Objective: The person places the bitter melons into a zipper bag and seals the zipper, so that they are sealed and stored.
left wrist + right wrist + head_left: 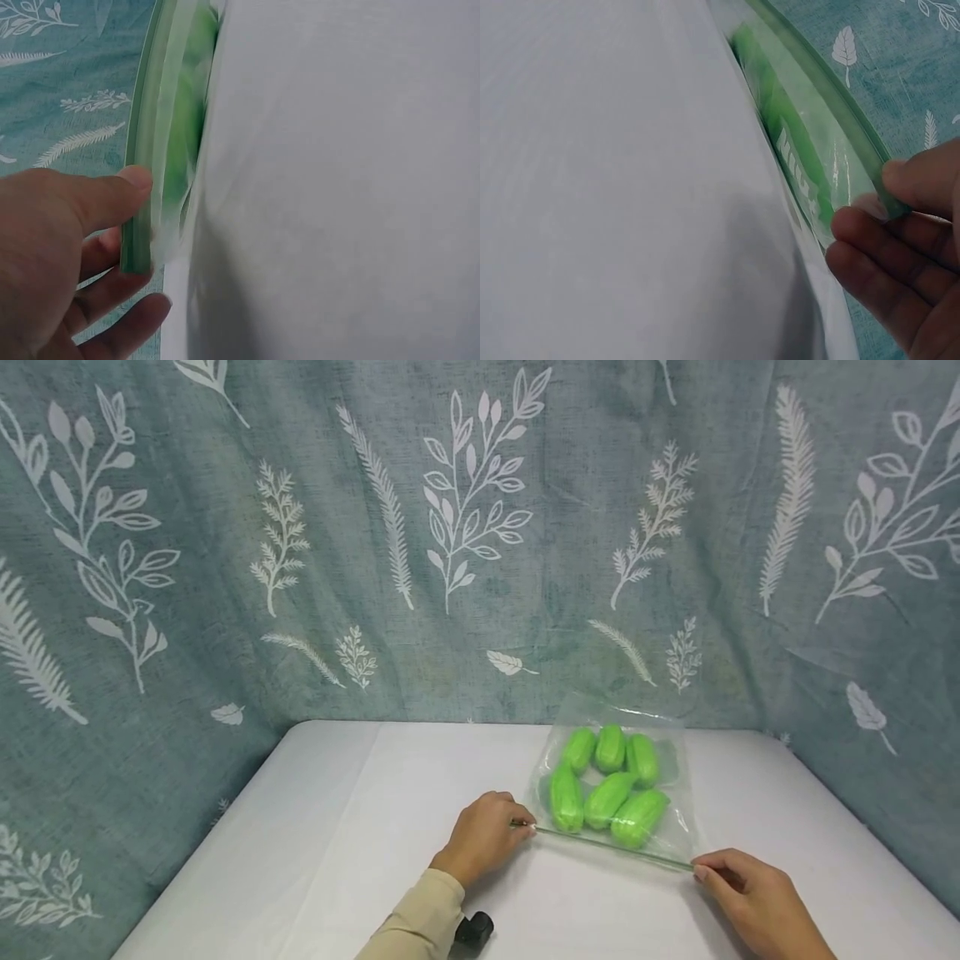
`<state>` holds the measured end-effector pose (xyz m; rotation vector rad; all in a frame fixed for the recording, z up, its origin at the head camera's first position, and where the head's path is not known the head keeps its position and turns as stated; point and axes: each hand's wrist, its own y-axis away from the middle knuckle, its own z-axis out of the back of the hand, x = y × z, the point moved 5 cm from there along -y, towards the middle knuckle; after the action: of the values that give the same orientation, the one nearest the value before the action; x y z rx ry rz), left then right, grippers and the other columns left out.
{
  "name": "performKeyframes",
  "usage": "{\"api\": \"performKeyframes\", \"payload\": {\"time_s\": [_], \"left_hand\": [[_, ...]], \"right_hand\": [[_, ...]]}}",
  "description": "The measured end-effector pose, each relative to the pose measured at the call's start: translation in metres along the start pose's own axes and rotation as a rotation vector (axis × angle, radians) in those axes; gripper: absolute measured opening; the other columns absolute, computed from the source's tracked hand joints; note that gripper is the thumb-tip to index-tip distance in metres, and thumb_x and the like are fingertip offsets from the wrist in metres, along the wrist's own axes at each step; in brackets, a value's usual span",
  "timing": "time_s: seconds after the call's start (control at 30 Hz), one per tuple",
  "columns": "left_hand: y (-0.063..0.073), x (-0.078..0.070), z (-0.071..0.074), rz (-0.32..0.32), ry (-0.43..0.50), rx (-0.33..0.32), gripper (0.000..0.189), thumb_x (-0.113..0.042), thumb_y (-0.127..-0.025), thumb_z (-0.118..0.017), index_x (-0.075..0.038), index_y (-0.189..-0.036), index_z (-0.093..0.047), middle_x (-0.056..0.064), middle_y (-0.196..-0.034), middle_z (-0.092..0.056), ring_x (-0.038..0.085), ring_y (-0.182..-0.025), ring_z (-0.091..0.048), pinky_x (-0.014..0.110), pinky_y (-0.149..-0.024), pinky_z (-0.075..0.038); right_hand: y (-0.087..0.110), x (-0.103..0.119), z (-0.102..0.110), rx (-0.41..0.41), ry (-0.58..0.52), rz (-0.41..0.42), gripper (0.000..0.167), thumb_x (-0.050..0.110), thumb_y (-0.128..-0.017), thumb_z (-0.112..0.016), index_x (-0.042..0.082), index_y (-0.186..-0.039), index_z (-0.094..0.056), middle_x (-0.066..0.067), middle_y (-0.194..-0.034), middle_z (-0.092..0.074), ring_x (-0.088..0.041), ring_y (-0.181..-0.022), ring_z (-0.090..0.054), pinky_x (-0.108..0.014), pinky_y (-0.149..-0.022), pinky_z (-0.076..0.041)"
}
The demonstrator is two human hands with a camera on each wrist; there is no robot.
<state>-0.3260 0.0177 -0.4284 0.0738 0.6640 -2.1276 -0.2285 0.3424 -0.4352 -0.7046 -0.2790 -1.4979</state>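
Observation:
A clear zip bag with a green zip strip along its near edge lies on the table. Inside it are several bright green ridged vegetables, shaped like small gourds. My left hand pinches the strip's left end between thumb and fingers; the left wrist view shows the green strip between them. At the other end, my right hand pinches the bag's corner, with thumb and fingertips on the strip in the right wrist view. The strip runs nearly straight between both hands, and the vegetables lie beyond it.
A white cloth covers the table. Behind and along the sides hangs a blue-green curtain with white leaf prints. A black object shows beside my left sleeve.

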Motion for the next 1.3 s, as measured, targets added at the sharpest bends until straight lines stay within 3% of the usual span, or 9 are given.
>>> {"api": "performKeyframes", "payload": {"time_s": [0.23, 0.47, 0.7, 0.97, 1.3], "left_hand": [[0.000, 0.008, 0.007, 0.027, 0.028, -0.002, 0.008, -0.026, -0.085, -0.081, -0.022, -0.091, -0.082, -0.015, -0.080, -0.062, 0.000, -0.073, -0.054, 0.020, -0.066, -0.048], [-0.001, 0.015, 0.007, 0.060, 0.042, 0.012, 0.008, -0.026, -0.086, -0.080, -0.022, -0.092, -0.082, -0.015, -0.079, -0.059, -0.001, -0.071, -0.052, 0.020, -0.064, -0.046], [0.002, 0.016, 0.010, 0.044, 0.023, 0.023, 0.008, -0.027, -0.086, -0.080, -0.023, -0.092, -0.082, -0.017, -0.077, -0.058, -0.001, -0.068, -0.050, 0.021, -0.060, -0.044], [0.001, 0.019, 0.011, 0.048, 0.016, 0.030, 0.007, -0.028, -0.085, -0.080, -0.026, -0.091, -0.081, -0.019, -0.078, -0.061, -0.001, -0.070, -0.054, 0.024, -0.058, -0.045], [0.005, 0.025, 0.011, 0.075, 0.096, 0.095, 0.008, -0.028, -0.087, -0.077, -0.028, -0.095, -0.080, -0.020, -0.078, -0.062, -0.002, -0.072, -0.056, 0.026, -0.062, -0.046]], "right_hand": [[-0.002, -0.002, 0.001, 0.034, 0.008, -0.035, 0.020, 0.032, -0.096, -0.069, 0.014, -0.101, -0.075, 0.002, -0.096, -0.073, -0.011, -0.083, -0.065, -0.026, -0.067, -0.052], [-0.004, 0.001, 0.005, -0.008, 0.018, 0.021, 0.014, 0.027, -0.095, -0.070, 0.014, -0.099, -0.075, 0.004, -0.095, -0.072, -0.007, -0.085, -0.064, -0.026, -0.069, -0.053], [-0.002, -0.004, 0.002, 0.027, -0.002, -0.040, 0.022, 0.032, -0.095, -0.069, 0.011, -0.101, -0.075, 0.002, -0.096, -0.073, -0.011, -0.086, -0.066, -0.025, -0.069, -0.053], [0.000, -0.002, 0.002, 0.020, 0.005, -0.048, 0.018, 0.027, -0.094, -0.071, 0.011, -0.100, -0.075, 0.002, -0.094, -0.073, -0.008, -0.082, -0.064, -0.025, -0.067, -0.053], [-0.003, -0.013, 0.003, 0.096, -0.041, -0.139, 0.036, 0.044, -0.096, -0.066, 0.011, -0.107, -0.075, 0.000, -0.099, -0.073, -0.008, -0.083, -0.064, -0.025, -0.068, -0.052]]}}
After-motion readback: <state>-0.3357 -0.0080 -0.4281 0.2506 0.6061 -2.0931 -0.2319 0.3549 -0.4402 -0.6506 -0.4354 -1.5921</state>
